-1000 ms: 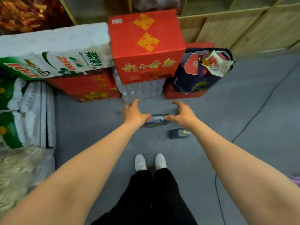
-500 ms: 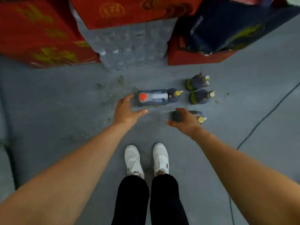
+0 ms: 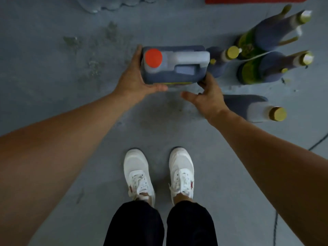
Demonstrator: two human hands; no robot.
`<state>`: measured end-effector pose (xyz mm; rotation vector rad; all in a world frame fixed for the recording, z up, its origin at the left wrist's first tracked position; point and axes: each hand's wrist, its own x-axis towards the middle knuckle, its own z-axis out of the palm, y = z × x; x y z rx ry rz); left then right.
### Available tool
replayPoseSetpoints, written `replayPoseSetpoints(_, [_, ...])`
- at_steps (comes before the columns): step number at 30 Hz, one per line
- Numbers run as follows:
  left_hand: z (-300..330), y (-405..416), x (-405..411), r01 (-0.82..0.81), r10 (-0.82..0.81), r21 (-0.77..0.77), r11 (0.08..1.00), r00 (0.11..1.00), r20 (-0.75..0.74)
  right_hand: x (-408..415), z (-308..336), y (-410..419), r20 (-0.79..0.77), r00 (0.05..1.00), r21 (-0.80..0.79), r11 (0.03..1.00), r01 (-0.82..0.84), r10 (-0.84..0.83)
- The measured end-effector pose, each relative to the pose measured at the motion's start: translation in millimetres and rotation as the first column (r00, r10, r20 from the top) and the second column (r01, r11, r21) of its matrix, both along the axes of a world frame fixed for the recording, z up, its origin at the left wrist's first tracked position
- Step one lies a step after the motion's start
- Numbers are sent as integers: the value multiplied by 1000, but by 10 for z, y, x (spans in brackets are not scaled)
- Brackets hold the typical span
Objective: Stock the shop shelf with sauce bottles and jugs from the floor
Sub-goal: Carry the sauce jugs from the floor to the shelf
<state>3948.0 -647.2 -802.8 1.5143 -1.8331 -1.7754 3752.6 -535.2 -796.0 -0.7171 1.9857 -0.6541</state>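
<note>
Dark sauce jug with orange cap and pale handle sits upper centre of frame on the grey floor. Left hand grips the jug's cap end, thumb along its near side. Right hand touches the jug's near right corner, thumb spread; whether it grips, cannot tell. Yellow-capped sauce bottles at right: one just behind the jug, two with green-yellow labels, text blurred and unreadable, one beside the right wrist. White shoes lower centre.
</note>
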Motion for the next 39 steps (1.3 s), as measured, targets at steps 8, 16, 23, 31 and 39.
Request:
replayPoseSetpoints(8, [-99,-353,122,153,-151,-40,987,988,30,196,-153,225,-11,994,34,994,-107,108])
replayPoseSetpoints(16, [-92,-604,148,319,-324,58,946,942,91,59,-585,-71,6,992,24,991,-129,129])
replayPoseSetpoints(23, [-104,-609,114,302,-302,25,953,939,165,-114,-655,-101,-30,970,-3,971,-241,241])
replayPoseSetpoints(31, [234,-184,421,111,-158,314,943,979,126,13,-199,148,549,835,160,979,-129,20])
replayPoseSetpoints(39, [1094,471,931,-156,88,536,830,985,151,421,739,580,681,721,376,906,-193,-129])
